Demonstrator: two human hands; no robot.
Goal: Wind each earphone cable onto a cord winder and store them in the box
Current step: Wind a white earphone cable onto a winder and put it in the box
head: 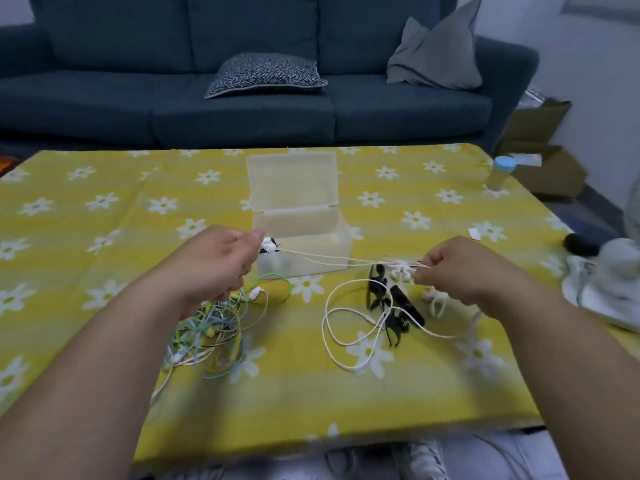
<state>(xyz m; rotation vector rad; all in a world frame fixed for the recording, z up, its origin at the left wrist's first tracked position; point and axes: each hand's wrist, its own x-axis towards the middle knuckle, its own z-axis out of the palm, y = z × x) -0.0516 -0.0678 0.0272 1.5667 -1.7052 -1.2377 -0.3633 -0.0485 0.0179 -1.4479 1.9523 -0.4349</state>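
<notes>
From the head view, the two hands are apart above the middle of the desk [104, 209], which is covered in a yellow flowered cloth. The left hand [214, 261] pinches the earbud end of a white earphone cable [322, 256]. The right hand [460, 271] pinches the same cable just beside a white cord winder [401, 271]. The cable runs taut between them, and its slack loops lie toward the near edge. The clear box [311, 244] stands behind the cable with its lid [292, 181] raised. A tangle of coloured cables [207, 327] lies under the left wrist. Black winders [394, 303] lie near the right hand. A blue-capped bottle [500, 173] stands at the far right corner.
</notes>
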